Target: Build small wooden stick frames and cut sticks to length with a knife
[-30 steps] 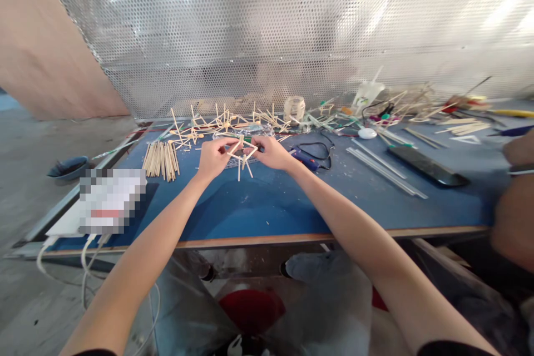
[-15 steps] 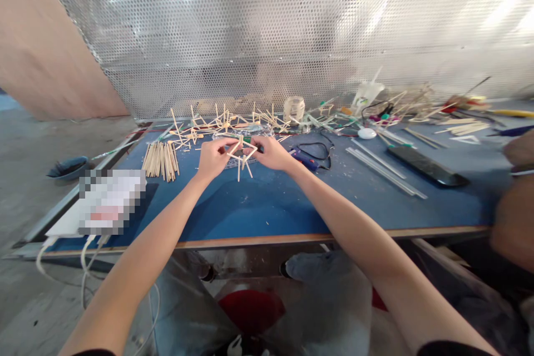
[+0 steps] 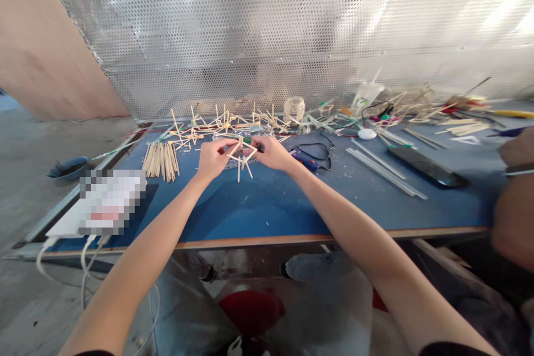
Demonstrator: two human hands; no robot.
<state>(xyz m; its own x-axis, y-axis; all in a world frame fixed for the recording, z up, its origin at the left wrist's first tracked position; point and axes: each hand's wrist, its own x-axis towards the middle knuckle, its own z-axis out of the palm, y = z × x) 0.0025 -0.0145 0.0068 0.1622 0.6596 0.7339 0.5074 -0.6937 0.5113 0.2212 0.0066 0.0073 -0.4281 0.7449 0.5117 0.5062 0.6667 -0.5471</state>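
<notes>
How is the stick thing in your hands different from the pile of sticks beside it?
The stick shape is joined together, its sticks poking out at angles; the stick pile is loose sticks lying side by side. The stick shape is held between the left hand and right hand; the stick pile lies on the blue table. Both are pale wood.

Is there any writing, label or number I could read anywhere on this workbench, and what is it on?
No text can be read.
White sheet at the left of the table: pixelated, unreadable.
White pouch at the back: any print too small to tell.
Stick frame held by left hand and right hand: no marks.
</notes>
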